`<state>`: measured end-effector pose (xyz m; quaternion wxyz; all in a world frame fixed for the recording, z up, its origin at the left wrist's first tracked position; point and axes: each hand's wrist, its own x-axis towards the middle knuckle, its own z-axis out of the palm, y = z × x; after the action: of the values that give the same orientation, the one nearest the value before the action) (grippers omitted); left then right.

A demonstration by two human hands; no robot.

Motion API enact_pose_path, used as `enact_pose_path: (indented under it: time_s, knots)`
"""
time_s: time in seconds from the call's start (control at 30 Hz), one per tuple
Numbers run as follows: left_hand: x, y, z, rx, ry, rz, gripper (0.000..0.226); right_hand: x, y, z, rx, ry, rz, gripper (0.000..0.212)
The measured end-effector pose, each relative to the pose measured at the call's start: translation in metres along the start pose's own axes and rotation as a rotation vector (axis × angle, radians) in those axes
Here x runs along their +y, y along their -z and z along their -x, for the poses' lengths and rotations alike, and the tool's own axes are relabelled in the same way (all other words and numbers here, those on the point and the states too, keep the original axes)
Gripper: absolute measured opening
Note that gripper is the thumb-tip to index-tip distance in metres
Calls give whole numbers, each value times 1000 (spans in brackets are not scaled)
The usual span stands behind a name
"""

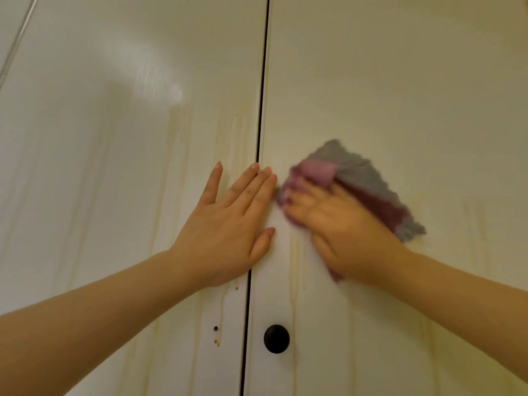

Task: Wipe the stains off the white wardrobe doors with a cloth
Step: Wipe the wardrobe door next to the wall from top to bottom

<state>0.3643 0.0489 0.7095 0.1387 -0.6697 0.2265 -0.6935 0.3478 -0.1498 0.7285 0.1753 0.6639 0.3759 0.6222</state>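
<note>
Two white wardrobe doors fill the view, the left door (114,167) and the right door (400,95), split by a dark vertical gap. Yellowish drip stains (183,155) run down the left door, and fainter streaks (294,267) mark the right door below my hands. My left hand (228,224) lies flat with straight fingers across the gap, pressing on the doors. My right hand (337,224) presses a grey and purple cloth (363,181) flat against the right door; both are blurred by motion.
A round black knob (276,338) sits on the right door near the gap, below my hands. A small dark hole (215,328) and brown specks (217,342) mark the left door beside it. Another panel edge (17,44) shows at the far upper left.
</note>
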Motion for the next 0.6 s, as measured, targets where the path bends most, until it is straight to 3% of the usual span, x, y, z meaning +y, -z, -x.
enact_pose_path:
  time_s: [0.07, 0.17, 0.2, 0.33, 0.37, 0.5, 0.53, 0.6]
  knots:
    - [-2, 0, 1, -5, -11, 2, 63, 2, 8, 7, -45, 127, -46, 39]
    - [-2, 1, 0, 4, -15, 6, 63, 31, 21, -13, 39, -206, -85, 40]
    - [-1, 1, 0, 7, -10, 12, 62, 32, 20, -17, 63, -242, -38, 43]
    - [0, -1, 3, 16, -4, 34, 60, -2, 4, 22, -86, 225, -114, 38]
    - [0, -1, 5, 15, -7, 37, 59, -1, 8, 28, -114, 265, -121, 37]
    - [2, -2, 9, 15, -2, 59, 59, 17, 18, 10, 8, -75, -86, 42]
    - [2, -1, 10, 12, 6, 63, 59, 14, 15, 11, 4, -62, -63, 42]
    - [3, -1, 10, 14, 13, 66, 60, 1, 5, 28, -81, 158, -107, 40]
